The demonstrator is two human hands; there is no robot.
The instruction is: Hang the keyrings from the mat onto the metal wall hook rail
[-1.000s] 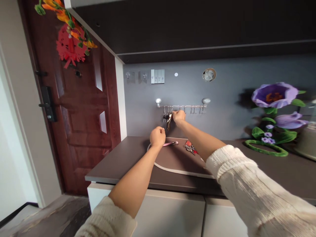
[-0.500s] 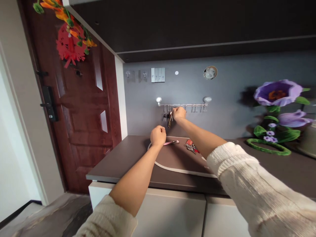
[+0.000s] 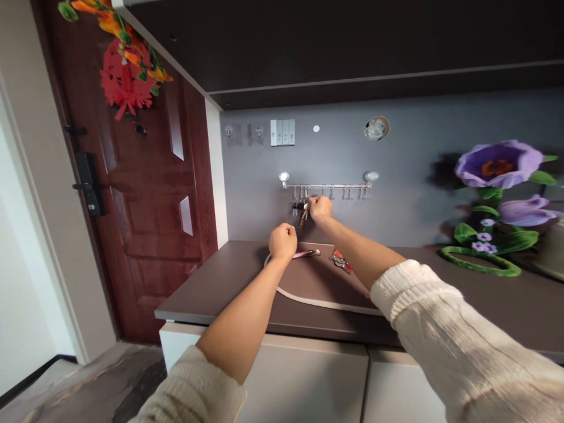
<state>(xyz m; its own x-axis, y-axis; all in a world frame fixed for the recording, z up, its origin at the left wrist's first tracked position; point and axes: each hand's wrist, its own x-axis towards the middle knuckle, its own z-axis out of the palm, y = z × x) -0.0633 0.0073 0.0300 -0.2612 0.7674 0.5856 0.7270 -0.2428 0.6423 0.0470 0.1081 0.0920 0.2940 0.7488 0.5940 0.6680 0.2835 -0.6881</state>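
At the hook rail on the grey wall, my right hand is closed in a pinch at a bunch of keys, which dangles just left of its fingertips. Its exact grip is partly hidden. Lower and to the left, my left hand is a closed fist above the counter, its palm side out of sight. Beside that wrist, a pink strap with a metal end lies on a brown mat with a pale border. A second key bunch with red parts rests on the mat near my right forearm.
A dark shelf overhangs the counter. Purple knitted-looking flowers with a green ring base stand on the right. A dark red door is on the left. Wall switches sit above the rail.
My right hand has lowered very slightly beside the rail, and the keys by it have shifted and tilted a little. My left hand stays almost where it was.
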